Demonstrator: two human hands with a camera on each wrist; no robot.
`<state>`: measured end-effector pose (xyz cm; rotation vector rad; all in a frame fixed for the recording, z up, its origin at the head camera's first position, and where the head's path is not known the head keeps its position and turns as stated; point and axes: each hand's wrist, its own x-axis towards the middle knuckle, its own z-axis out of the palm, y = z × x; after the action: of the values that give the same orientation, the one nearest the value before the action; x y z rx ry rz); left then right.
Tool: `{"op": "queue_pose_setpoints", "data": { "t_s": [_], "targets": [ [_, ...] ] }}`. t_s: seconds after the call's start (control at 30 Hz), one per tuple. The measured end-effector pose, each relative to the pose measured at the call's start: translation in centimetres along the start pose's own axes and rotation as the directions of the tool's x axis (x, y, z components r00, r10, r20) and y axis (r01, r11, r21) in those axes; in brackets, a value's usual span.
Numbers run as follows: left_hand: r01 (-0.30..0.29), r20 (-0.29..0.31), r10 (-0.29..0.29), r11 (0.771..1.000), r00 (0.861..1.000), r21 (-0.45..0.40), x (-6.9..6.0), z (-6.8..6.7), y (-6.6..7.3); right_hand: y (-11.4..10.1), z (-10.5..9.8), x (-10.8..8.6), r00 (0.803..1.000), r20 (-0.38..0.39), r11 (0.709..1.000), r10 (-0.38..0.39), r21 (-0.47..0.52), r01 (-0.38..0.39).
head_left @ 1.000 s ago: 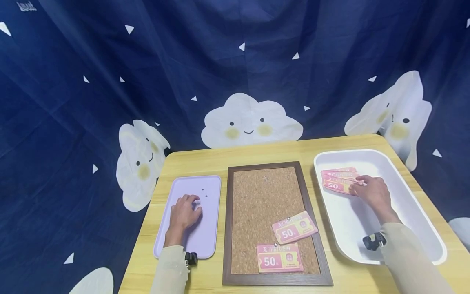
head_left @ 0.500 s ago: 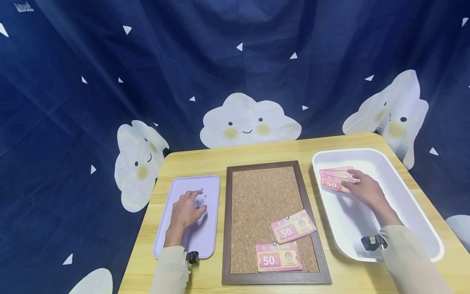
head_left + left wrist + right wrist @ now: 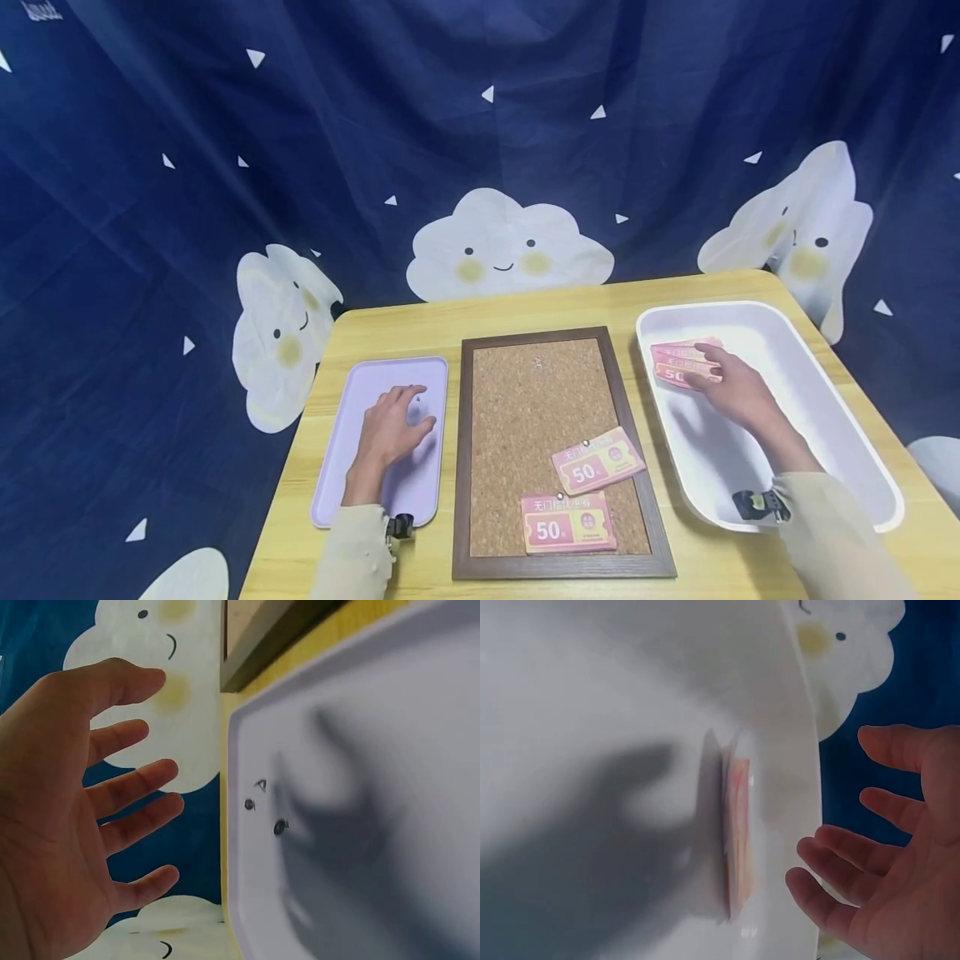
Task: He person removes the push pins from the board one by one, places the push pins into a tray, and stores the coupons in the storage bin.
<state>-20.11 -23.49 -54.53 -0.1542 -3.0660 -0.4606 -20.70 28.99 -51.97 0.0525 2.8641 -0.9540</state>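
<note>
My left hand, fingers spread and slightly bent, hovers above a lilac tray and holds nothing. Three small metal thumbtacks lie in that tray, seen in the left wrist view; my hand mostly hides them in the head view. On the right, my right hand hangs over a few pink coupons in a white bin. Its fingers are apart and bare in the right wrist view, where the coupons appear edge-on, apart from the hand. The hand covers their right end in the head view.
Between the tray and bin lies a brown-framed cork board. Two pink coupons, one tilted and one straight, are tacked to its lower right. A wooden table carries everything; a dark blue cloud-print curtain hangs behind.
My left hand has shifted right and slightly away over the tray, its thumb and fingers spreading wider. My right hand has moved a little left over the coupons. The pinned coupons stay put.
</note>
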Motion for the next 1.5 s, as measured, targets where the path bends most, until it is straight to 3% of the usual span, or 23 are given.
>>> {"op": "queue_pose_setpoints", "data": {
  "t_s": [0.37,0.7,1.0,1.5],
  "targets": [
    [-0.026,-0.002,0.026,0.992,1.0,-0.127,0.0,0.4,1.8,-2.1,0.3,-1.4,0.991,-0.079,0.991,-0.108,0.076,0.114],
    [-0.078,0.002,0.081,0.967,0.997,-0.241,-0.4,1.1,3.2,-2.9,1.0,-2.5,0.984,-0.083,0.969,-0.159,0.177,0.172],
    [-0.118,-0.023,0.116,0.964,0.993,-0.24,-0.7,1.4,4.2,-3.5,2.3,-3.2,0.97,-0.095,0.933,-0.226,0.267,0.243],
    [-0.171,0.014,0.182,0.948,0.983,-0.269,-1.5,3.0,6.6,-5.6,6.0,-4.9,0.973,-0.044,0.924,-0.227,0.306,0.23]
  ]
}}
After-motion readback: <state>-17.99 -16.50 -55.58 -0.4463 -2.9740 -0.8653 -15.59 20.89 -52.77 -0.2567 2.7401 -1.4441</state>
